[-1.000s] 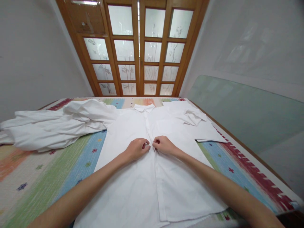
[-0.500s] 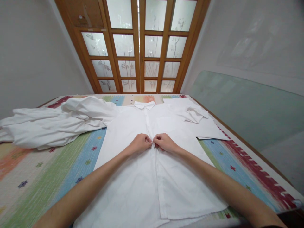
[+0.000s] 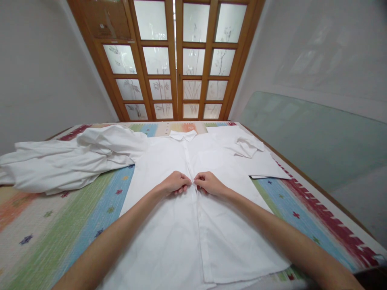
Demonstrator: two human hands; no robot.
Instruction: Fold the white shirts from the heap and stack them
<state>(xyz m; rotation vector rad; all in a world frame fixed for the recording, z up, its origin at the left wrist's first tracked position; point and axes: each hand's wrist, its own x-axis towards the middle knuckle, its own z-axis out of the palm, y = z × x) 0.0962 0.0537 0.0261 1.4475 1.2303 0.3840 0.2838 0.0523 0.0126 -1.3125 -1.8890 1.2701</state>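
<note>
A white shirt (image 3: 163, 237) lies spread flat in front of me, its collar (image 3: 183, 135) at the far end. Around the middle of its front opening, my left hand (image 3: 177, 182) pinches the fabric edge from the left. From the other side, my right hand (image 3: 208, 182) pinches the same front edge, fingertips almost meeting those of the left. Whatever small part sits between the fingertips is too small to make out. Above the hands the front edges lie together; below them the right front panel hangs slightly apart.
A crumpled white cloth (image 3: 69, 161) lies at the left, beside the shirt. More folded white fabric (image 3: 249, 147) lies by the right shoulder. Underneath is a striped, patterned cover (image 3: 81, 209). A glass panel (image 3: 302, 137) leans at the right wall, and wood-framed glass doors (image 3: 178, 72) stand behind.
The view has shifted slightly. Both hands stay at the front opening, with the left hand's fingers a little more curled and its fingertips slightly shifted.
</note>
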